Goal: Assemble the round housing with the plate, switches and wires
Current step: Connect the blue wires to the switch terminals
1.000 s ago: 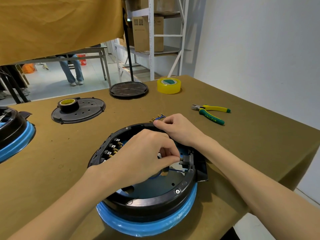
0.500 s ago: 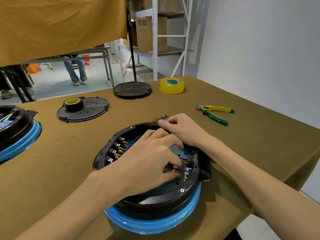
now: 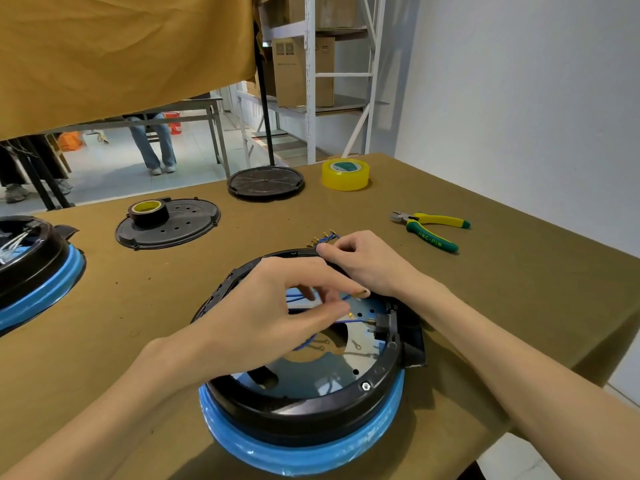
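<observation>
Round black plastic housing w/ blue-wrapped base [image 3: 304,434] sits at the near edge of the brown-covered table [image 3: 519,306], shiny metal plate [image 3: 311,372] inside it. Left hand [image 3: 263,323] is over the middle of the housing, thumb and fingers pinching thin blue wires w/ brass terminals [image 3: 360,293] just above the plate. Right hand [image 3: 367,261] is at the far rim, fingers curled on a bundle of blue wires w/ gold tips [image 3: 323,238] sticking out past the rim. Black switch block [image 3: 381,327] sits at the housing's right inner wall. Green-and-yellow pliers [image 3: 429,230] lie to the right, well apart. Yellow tape roll [image 3: 345,174] at the far edge; black perforated disc w/ small dark tape roll on it [image 3: 169,223] on the left; flat black round lid [image 3: 266,182] beside the yellow roll.
</observation>
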`<state>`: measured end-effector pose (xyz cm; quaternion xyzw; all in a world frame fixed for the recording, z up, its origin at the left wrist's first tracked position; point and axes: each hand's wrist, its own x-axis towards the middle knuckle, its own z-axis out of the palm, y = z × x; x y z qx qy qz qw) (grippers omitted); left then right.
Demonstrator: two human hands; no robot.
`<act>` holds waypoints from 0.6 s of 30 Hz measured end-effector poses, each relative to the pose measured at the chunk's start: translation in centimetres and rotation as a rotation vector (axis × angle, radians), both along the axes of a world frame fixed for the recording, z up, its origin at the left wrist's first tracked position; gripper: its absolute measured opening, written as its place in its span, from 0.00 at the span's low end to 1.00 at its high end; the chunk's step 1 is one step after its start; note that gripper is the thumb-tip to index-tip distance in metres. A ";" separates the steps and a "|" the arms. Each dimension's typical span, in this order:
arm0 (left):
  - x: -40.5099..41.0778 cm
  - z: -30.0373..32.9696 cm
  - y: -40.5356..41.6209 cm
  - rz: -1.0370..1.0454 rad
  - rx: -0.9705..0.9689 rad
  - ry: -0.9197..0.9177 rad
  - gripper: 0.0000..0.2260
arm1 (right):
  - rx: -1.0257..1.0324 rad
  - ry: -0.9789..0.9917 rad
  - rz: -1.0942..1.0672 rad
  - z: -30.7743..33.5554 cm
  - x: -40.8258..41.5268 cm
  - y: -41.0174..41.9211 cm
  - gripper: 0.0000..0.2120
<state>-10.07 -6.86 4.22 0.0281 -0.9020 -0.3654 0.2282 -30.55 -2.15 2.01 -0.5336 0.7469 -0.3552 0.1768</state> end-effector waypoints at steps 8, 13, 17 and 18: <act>-0.2 0.1 0.6 -0.025 0.205 0.072 0.06 | 0.004 -0.033 0.002 0.0 0.0 0.1 0.28; -0.1 0.2 0.7 -0.091 0.222 0.059 0.08 | 0.002 -0.036 0.008 0.1 0.0 0.1 0.27; -0.3 -0.1 0.6 -0.069 0.262 0.079 0.06 | 0.006 -0.044 0.010 0.1 0.0 0.1 0.28; -0.4 -0.2 0.6 -0.055 0.274 0.081 0.07 | 0.004 -0.043 0.012 0.1 0.0 0.1 0.28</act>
